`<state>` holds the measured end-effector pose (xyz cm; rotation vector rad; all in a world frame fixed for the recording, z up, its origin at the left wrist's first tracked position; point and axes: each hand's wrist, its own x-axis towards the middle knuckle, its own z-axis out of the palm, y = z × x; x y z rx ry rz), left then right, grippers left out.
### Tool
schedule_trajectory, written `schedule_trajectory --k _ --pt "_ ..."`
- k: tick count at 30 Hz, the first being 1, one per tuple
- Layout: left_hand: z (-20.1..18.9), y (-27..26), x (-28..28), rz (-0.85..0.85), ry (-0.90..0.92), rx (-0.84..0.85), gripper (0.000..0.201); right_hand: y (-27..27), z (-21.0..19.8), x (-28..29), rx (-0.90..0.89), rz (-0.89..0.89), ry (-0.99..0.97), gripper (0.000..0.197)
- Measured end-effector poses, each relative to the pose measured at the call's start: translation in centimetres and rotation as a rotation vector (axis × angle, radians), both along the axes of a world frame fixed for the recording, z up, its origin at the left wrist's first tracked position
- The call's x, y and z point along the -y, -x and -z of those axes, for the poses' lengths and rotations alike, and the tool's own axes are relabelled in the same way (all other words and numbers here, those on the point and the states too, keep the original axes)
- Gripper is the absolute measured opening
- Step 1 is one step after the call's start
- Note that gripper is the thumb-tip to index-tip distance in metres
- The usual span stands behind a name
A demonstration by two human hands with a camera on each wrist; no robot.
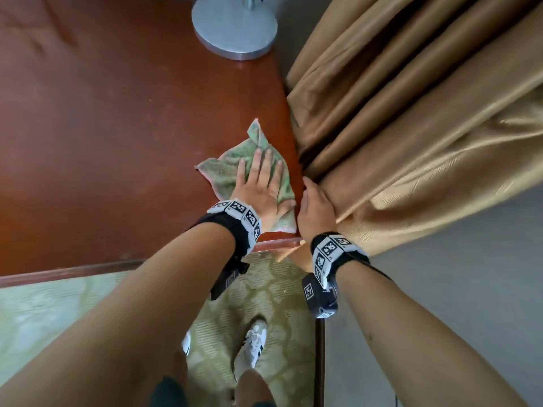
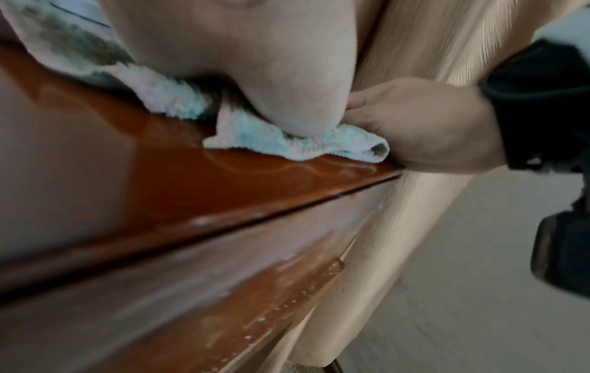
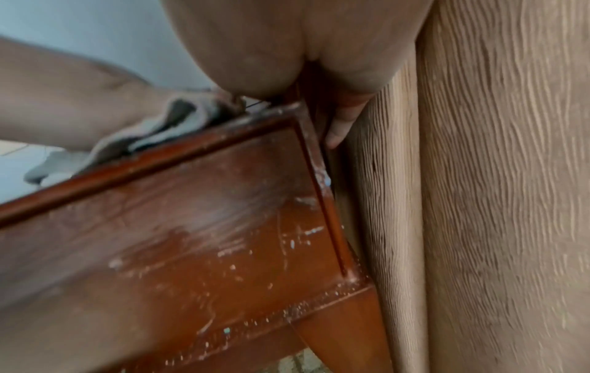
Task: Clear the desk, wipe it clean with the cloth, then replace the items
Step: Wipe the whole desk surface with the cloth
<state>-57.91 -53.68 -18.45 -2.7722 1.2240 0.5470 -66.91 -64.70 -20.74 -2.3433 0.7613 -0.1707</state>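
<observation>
no containers in view. cloth (image 1: 235, 168) green with pink edging, crumpled, lying on desk (image 1: 102, 142) at its near right corner, close to the right edge. left hand (image 1: 261, 192) flat on top of cloth, fingers straight and slightly spread, pointing away from the body, palm pressing down, thumb out toward the desk's right edge; nothing clamped. cloth sticking out beyond fingertips and to the left of the hand, a fold also showing under the heel of the palm near the front edge. in left wrist view, heel of left hand (image 2: 255, 75) bearing on cloth (image 2: 287, 141), cloth bunched at the desk (image 2: 191, 189) corner, just beside right hand (image 2: 431, 126). right hand (image 1: 317, 212) past the desk's right edge, against curtain (image 1: 411, 127), pushing folds aside; back of hand up, fingers going down between desk side and curtain. in right wrist view, one finger of right hand (image 3: 338, 126) straight, pointing down along the desk (image 3: 191, 239) side, touching curtain (image 3: 479, 202); rest of fingers hidden, cannot tell whether gripping fabric. cloth (image 3: 143, 133) seen at desk top edge there, blurred. lamp base (image 1: 235, 24) round, grey, standing on desk at far right, well apart from cloth. tracker bands on both wrists. patterned carpet (image 1: 264, 304) below desk front, white shoe (image 1: 252, 345) on it.
</observation>
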Motion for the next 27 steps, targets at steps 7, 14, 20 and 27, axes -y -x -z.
schedule_trajectory --k 7,14,20,27 --pt "0.7 1.7 -0.2 -0.013 0.101 0.063 0.074 0.0 0.7 0.3 0.093 -0.223 0.141 0.051" --pt "0.5 0.0 -4.5 -0.148 0.074 0.063 0.073 -1.4 0.6 -2.5 -0.063 -0.352 0.408 0.057" --pt "0.8 -0.6 -5.5 -0.215 0.049 0.090 0.079 -1.8 1.0 -2.6 -0.036 -0.362 0.413 0.056" --pt "0.5 1.7 -2.7 -0.171 0.056 0.050 0.072 -1.7 0.8 -2.2 0.071 -0.325 0.258 0.072"
